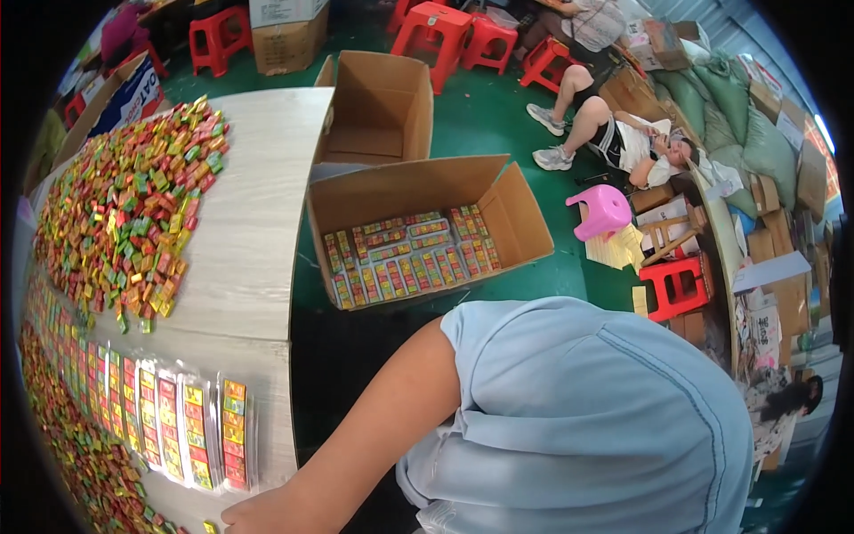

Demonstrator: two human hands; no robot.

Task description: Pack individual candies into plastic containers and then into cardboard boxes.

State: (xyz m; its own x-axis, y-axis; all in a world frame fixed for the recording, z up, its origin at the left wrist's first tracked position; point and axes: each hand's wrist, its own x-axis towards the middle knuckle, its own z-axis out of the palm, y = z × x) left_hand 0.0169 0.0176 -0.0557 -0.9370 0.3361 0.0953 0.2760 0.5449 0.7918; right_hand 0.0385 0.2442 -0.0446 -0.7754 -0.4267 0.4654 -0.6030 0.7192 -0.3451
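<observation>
In the head view, the right hand extends from a light blue sleeve to the lower edge. Its fingers run out of sight there, so I cannot tell how wide its grip is or whether it holds anything. The left hand is out of view, its grip likewise unknown.

Just beside the right hand, up and slightly to the left, lies the nearest clear plastic tray, a slim strip filled with a single file of small wrapped blocks in yellow and red. Its long axis runs up and down the view, the near end toward the knuckles; whether the two touch is unclear. More filled trays lie alongside to its left on the pale table, between a far heap of wrapped blocks and a near heap. One loose yellow block sits left of the hand, at the lower edge. Toward the left rim, the trays crowd together too small to count. Right of the table, an open cardboard box holds packed trays.
</observation>
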